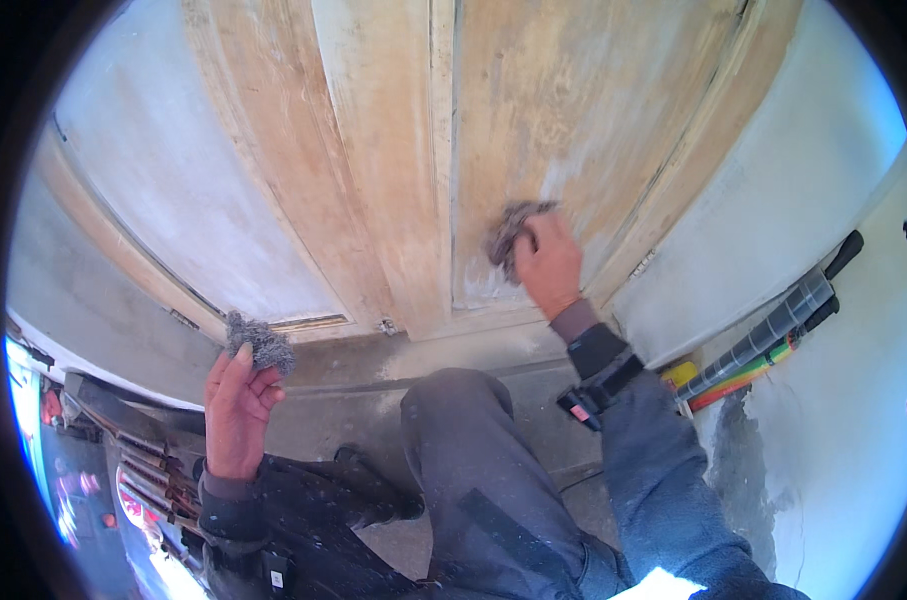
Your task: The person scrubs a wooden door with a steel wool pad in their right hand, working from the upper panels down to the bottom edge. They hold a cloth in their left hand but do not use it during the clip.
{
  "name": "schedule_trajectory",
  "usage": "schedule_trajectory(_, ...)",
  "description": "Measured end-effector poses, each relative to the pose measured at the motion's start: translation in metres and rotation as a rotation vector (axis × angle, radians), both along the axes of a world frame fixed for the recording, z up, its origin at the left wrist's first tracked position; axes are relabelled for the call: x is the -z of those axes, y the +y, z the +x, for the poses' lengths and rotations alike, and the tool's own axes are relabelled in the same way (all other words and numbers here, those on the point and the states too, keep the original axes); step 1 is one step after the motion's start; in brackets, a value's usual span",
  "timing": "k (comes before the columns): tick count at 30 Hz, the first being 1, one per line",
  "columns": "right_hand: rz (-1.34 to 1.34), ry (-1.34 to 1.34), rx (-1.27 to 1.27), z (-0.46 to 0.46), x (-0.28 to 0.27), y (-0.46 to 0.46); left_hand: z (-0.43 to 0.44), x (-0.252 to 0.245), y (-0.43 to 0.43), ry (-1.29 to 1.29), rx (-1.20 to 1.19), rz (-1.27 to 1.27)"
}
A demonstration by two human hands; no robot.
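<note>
My right hand (554, 259) presses a grey-brown wad (507, 238), blurred and perhaps steel wool, to the lower part of the right wooden door panel (573, 90). Whitish smears and bare tan wood show around it. On the left, my left hand (237, 409) pinches a grey tuft of steel wool (264, 346) between thumb and fingers, in front of the lower corner of the left door leaf (288, 187). That leaf has a white-filmed panel inside a tan wood frame. A small metal bolt (386, 327) sits at the foot of the doors.
A concrete sill (491, 352) runs below the doors. My bent knee (457, 405) is close to it. Long-handled tools and a clear tube (757, 334) lean by the right wall (843, 420), whose plaster is peeling. Dark slatted objects (149, 472) stand at left.
</note>
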State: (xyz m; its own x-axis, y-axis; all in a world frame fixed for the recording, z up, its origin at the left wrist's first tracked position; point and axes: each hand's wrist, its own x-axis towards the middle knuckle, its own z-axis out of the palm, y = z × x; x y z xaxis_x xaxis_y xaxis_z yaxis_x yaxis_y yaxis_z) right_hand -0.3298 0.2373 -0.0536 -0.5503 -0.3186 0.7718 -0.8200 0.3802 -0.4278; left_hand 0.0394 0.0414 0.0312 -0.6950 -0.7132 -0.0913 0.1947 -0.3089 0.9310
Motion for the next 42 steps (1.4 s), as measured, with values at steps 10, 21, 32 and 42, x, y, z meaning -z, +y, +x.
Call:
schedule_trajectory(10, -0.319, 0.702, 0.132, -0.047, -0.179, -0.026, -0.003, 0.004, -0.001, 0.025, -0.050, 0.030)
schedule_trajectory(21, -0.025, 0.119, -0.077, -0.002, 0.081, -0.013, 0.006, 0.005, -0.005, 0.029, -0.058, 0.024)
schedule_trajectory(32, -0.029, 0.171, -0.008, -0.013, -0.046, 0.002, 0.000, 0.000, 0.002, 0.000, -0.018, 0.011)
schedule_trajectory(42, -0.396, 0.572, 0.070, -0.030, -0.123, -0.045, -0.003, 0.005, -0.004, 0.022, -0.057, 0.019)
